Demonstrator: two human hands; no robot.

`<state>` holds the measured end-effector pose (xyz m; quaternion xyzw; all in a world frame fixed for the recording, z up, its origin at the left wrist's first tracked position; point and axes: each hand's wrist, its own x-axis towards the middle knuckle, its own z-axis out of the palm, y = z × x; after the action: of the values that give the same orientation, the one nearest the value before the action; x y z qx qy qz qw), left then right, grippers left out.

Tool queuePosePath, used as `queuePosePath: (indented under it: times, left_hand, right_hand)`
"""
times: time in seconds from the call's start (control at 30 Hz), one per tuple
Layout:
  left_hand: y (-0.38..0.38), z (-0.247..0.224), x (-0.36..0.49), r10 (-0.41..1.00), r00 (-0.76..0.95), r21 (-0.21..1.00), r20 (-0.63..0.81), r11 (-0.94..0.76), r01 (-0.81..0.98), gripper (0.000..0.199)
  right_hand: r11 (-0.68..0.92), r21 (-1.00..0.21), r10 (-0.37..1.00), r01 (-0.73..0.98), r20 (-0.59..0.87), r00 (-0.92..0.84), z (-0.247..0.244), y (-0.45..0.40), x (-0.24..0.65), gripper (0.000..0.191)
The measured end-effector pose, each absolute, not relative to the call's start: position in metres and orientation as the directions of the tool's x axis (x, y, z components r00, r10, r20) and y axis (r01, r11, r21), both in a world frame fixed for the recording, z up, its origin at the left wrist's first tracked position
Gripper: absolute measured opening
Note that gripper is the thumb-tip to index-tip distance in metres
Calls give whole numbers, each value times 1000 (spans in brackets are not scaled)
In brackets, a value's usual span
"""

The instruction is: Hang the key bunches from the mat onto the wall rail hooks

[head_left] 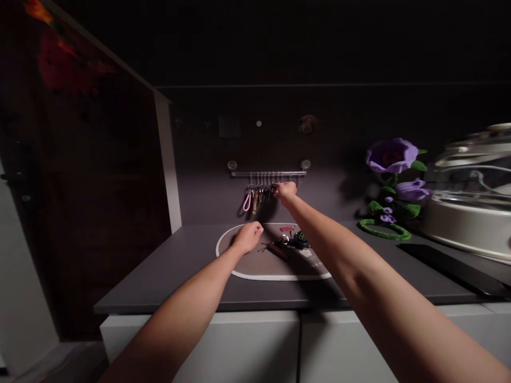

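At the clear, slim rail with small hooks (240,174), the right hand (286,191) is hovering with its fingers bunched, though I cannot tell how tightly they are closing or on what. Small metal keys (261,194) are hanging just beside it, while a black, rounded key fob (301,239) is lying on the taupe, white-edged oval mat (255,267), over which the left hand (249,237) is curling, its contents hidden. Handling at the hooks seems to be in hand, calling for fine fingertip control.
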<state>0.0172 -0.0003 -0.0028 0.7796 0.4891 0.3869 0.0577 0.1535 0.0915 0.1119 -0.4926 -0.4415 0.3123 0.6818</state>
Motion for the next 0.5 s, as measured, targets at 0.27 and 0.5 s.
queuePosePath:
  times: [0.27,0.5]
  left_hand:
    - [1,-2,17,804,228,464,549,-520,717,20]
    - [3,-4,16,808,217,476,548,-514,714,20]
  right_hand:
    - [315,-948,882,-51,272,386,105,90,153,14]
    - [328,-941,892,-84,280,354,94,98,157,9]
